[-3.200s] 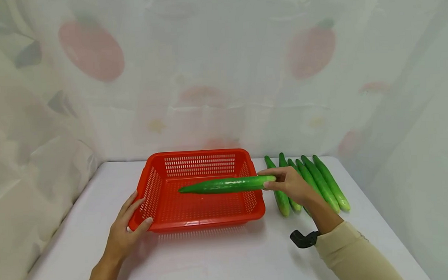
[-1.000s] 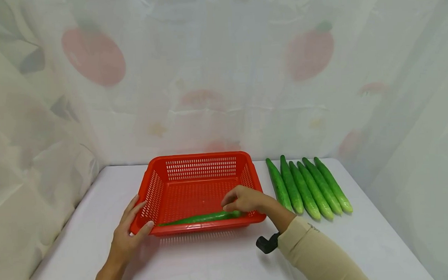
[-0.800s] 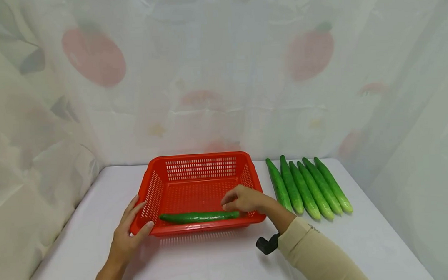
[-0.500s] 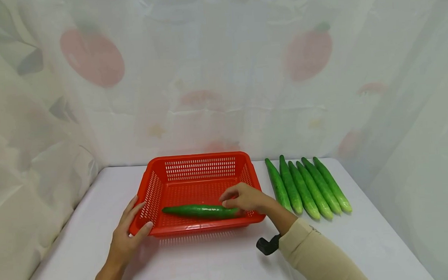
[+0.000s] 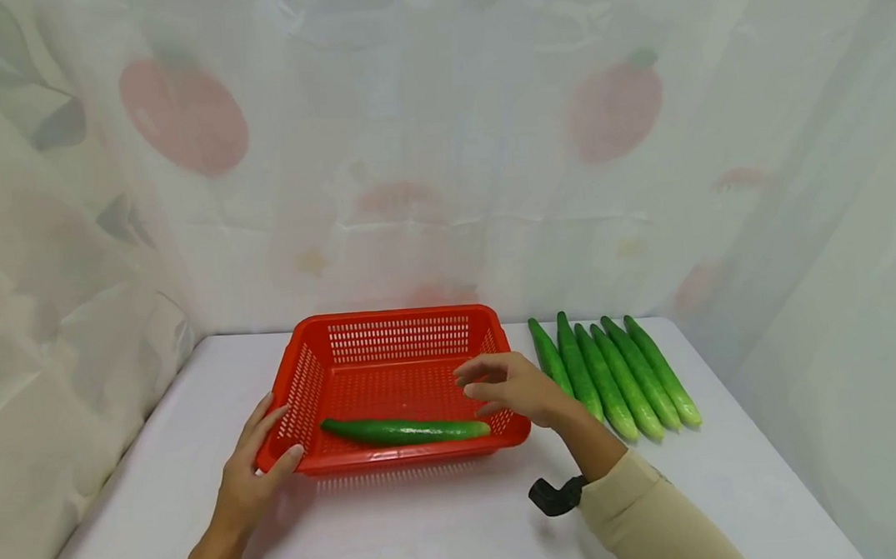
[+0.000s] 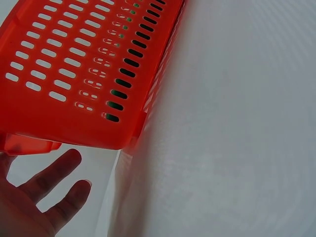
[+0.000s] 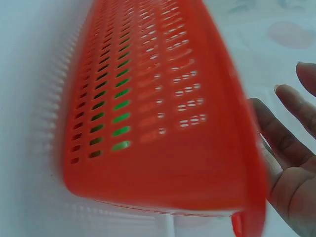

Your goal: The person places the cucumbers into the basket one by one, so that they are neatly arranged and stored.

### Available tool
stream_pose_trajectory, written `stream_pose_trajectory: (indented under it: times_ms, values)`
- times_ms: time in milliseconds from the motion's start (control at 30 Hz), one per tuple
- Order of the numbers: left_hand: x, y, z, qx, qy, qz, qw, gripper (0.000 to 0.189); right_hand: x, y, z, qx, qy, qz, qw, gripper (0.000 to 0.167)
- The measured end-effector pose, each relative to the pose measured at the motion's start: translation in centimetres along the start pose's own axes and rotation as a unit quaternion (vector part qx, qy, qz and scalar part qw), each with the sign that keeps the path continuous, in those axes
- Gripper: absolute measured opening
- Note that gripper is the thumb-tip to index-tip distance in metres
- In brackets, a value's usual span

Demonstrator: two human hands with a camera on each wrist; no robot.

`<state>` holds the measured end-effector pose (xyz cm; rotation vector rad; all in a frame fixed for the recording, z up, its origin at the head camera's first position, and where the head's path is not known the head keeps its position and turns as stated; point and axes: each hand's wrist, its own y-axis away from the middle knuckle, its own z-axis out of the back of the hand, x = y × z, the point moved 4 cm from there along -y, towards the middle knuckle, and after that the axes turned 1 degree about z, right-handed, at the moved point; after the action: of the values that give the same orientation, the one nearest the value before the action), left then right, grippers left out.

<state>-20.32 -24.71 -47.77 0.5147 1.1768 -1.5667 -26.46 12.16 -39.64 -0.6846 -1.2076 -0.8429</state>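
While a cucumber (image 5: 404,432) lies in the basket (image 5: 396,458), the right hand (image 5: 514,385) hovers

Its fingers part loosely over the basket's right end. The left hand (image 5: 250,476), fingers spread, touches the left rim. Six more cucumbers (image 5: 627,382) lie on the bench (image 5: 429,530).

one cucumber (image 5: 405,432) now lies in the red basket (image 5: 397,315) along its near side instead of held above it, the right hand (image 5: 522,386) lets go and draws back rightward, fingers (image 5: 489,363) parted, pale end uncovered
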Motion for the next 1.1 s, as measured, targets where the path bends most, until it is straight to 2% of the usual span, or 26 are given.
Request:
stream_pose_trajectory:
  times_ms: [133,367,733,1100]
  values:
    - [0.1,0.0,0.1,-0.001,-0.002,0.004,1.0,0.057,0.7,1.0,0.6,-0.016,0.002,0.024,0.9996,0.029]
    - [0.4,0.1,-0.2,0.0,0.006,-0.007,1.0,0.058,2.2,3.4,1.7,-0.053,-0.002,0.051,0.9973,0.031]
    - [0.2,0.2,-0.1,-0.001,0.004,-0.003,1.0,0.057,3.3,6.9,3.5,-0.081,0.029,0.147,0.9854,0.028]
    - [0.4,0.1,-0.1,0.004,-0.009,0.009,0.9999,0.058,3.5,9.5,5.1,-0.133,0.088,0.175,0.9716,0.033]
